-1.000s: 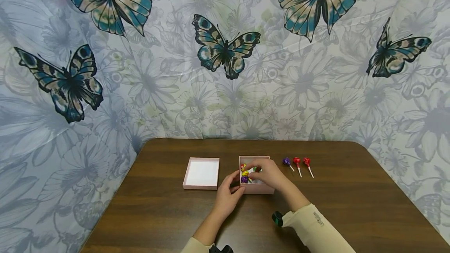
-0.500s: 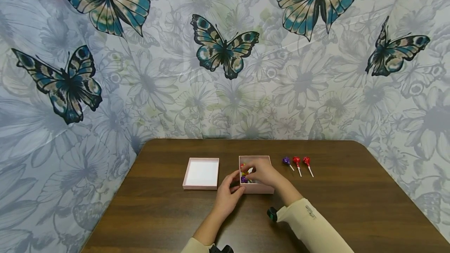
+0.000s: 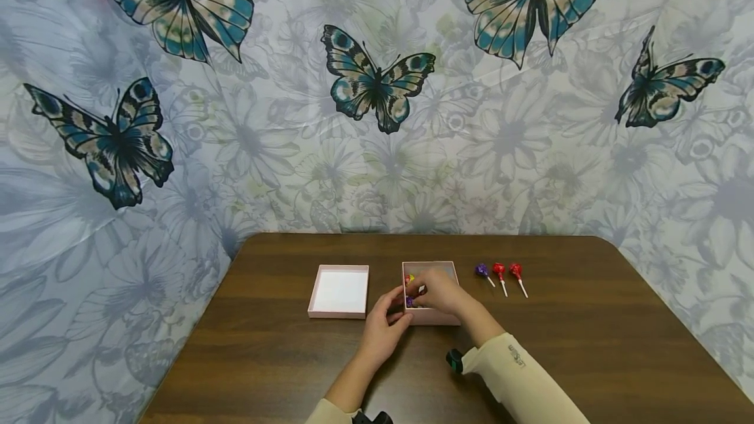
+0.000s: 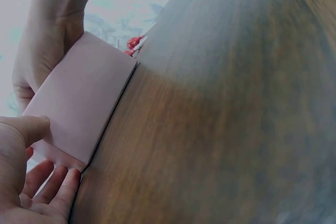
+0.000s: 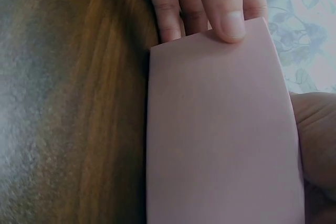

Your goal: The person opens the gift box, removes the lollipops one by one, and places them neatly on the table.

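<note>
A pink box (image 3: 437, 318) stands on the table, with yellow, red and purple wrapped lollipops (image 3: 410, 301) at its left inside. My left hand (image 3: 381, 332) grips the box's near left corner. In the left wrist view its thumb presses the front wall (image 4: 84, 98) and its other fingers lie along the side. My right hand (image 3: 440, 292) reaches over the box's near right edge, fingers bent down inside among the lollipops. Its fingertips are largely hidden, so whether they pinch a lollipop is unclear. In the right wrist view the box wall (image 5: 220, 129) covers them.
Left of the box lies a pink lid (image 3: 338, 291), its white inside facing up. A purple lollipop (image 3: 482, 269) and two red lollipops (image 3: 499, 269) lie in a row to the right. Behind the wooden table (image 3: 259, 358) hangs a butterfly-patterned cloth (image 3: 377, 175).
My right hand has shifted slightly left and deeper into the box, its forearm following. The left hand keeps its grip on the corner. The lid and the row of lollipops stay put.
</note>
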`<state>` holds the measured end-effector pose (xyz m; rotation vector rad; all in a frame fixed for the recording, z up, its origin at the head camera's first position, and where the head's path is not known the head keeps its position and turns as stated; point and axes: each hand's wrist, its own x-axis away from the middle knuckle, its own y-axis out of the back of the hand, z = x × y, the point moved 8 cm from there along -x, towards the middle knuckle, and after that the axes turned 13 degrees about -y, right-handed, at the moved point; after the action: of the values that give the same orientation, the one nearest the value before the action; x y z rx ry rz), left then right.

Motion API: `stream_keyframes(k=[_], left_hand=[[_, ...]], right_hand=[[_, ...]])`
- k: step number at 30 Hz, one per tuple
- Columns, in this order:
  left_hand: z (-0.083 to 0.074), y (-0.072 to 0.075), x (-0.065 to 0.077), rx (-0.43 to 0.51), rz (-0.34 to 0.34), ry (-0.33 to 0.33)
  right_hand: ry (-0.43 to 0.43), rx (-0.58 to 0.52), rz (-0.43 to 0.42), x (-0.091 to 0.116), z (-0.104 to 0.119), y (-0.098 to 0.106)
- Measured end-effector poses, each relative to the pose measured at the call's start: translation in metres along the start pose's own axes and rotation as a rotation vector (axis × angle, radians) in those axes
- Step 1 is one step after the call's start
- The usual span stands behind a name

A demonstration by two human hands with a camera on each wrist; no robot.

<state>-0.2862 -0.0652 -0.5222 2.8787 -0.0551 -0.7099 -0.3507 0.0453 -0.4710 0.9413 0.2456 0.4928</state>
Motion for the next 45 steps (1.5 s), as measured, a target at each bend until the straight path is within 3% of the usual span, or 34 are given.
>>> stream_keyframes(k=[12, 19, 25, 32, 40, 43, 45], left_hand=[[0.004, -0.001, 0.004, 0.05, 0.009, -0.014], [0.002, -0.001, 0.003, 0.001, -0.004, -0.019], [0.002, 0.0, 0.004, 0.002, -0.007, -0.012], [0.002, 0.002, 0.003, 0.053, 0.0, -0.029], [0.004, 0.002, 0.003, 0.034, 0.004, -0.015], [-0.001, 0.001, 0.003, 0.012, 0.0, -0.003], [-0.013, 0.002, 0.003, 0.004, -0.001, -0.01]], right_hand=[[-0.026, 0.055, 0.001, 0.002, -0.003, -0.008], [-0.044, 0.093, -0.001, -0.001, -0.002, -0.009], [-0.009, 0.137, 0.014, -0.002, 0.002, -0.01], [-0.016, 0.137, 0.004, -0.001, 0.003, -0.009], [-0.022, 0.14, -0.009, 0.0, 0.004, -0.007], [-0.029, 0.136, -0.015, 0.001, 0.004, -0.005], [-0.03, 0.133, -0.022, 0.001, 0.005, -0.003]])
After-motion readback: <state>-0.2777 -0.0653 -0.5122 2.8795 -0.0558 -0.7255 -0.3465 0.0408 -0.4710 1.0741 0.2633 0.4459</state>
